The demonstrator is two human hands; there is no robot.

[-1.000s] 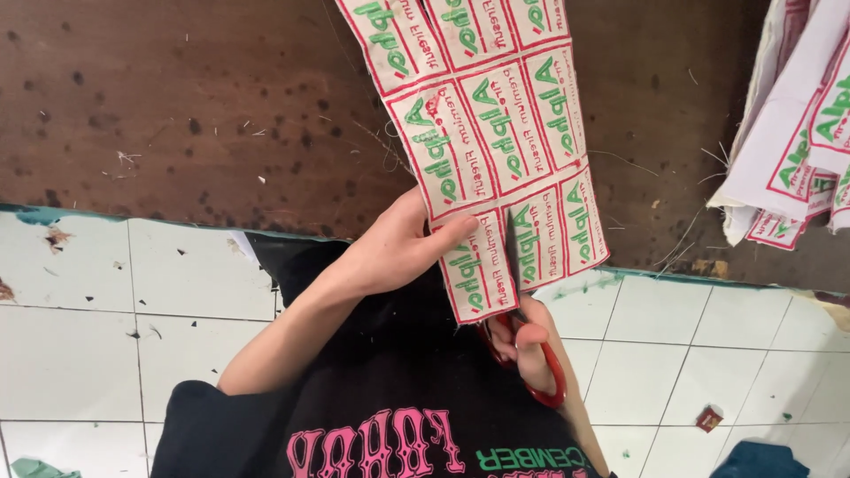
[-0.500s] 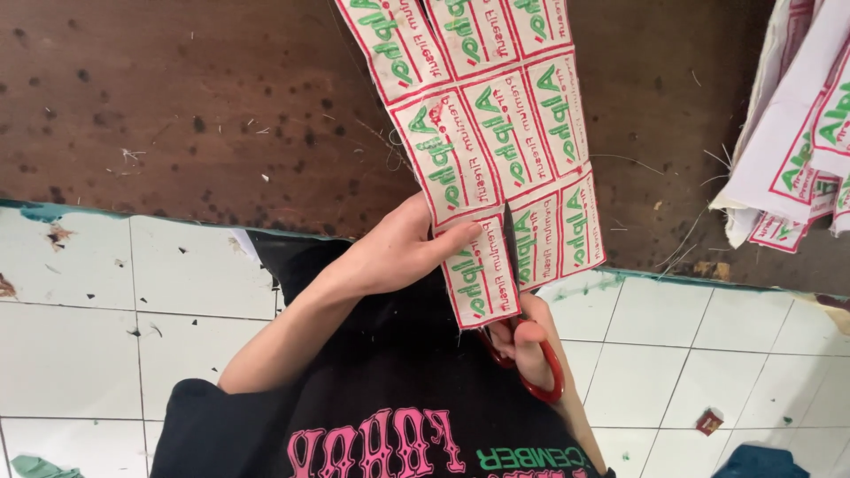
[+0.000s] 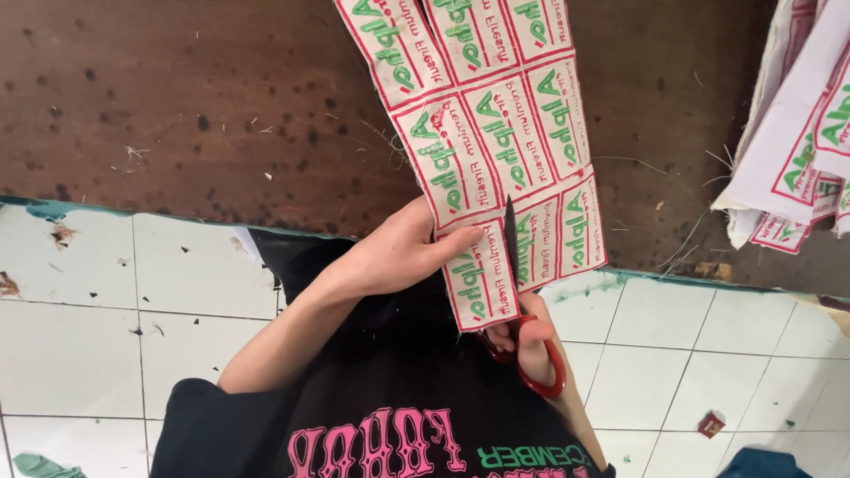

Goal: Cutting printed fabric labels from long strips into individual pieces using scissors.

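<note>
Nearest, the right hand (image 3: pixel 529 341) has its fingers clamped through the red loops of the scissors (image 3: pixel 522 332). The blade runs up between two columns of labels on the sheet (image 3: pixel 496 150). The left hand (image 3: pixel 398 257) pinches the sheet's lower left corner, thumb on top, fingers closed on the cloth just beside the blade.

That closeness is the main risk: the thumb lies near the cutting line, so a quick snip or a slip of the sheet could nick it. The sheet hangs in the air over the lap, held on one side only. It may sag or twist, and the cut could then wander off the red border into a printed label. Frayed threads at the edge could also snag the blade.

Further out, the dark, spotted tabletop (image 3: pixel 177 97) carries loose threads and scraps. At its right edge lies a pile of label sheets (image 3: pixel 797 150), some hanging over the rim; a tug might drag them to the tiled floor (image 3: pixel 88 345).

No containers show here.
</note>
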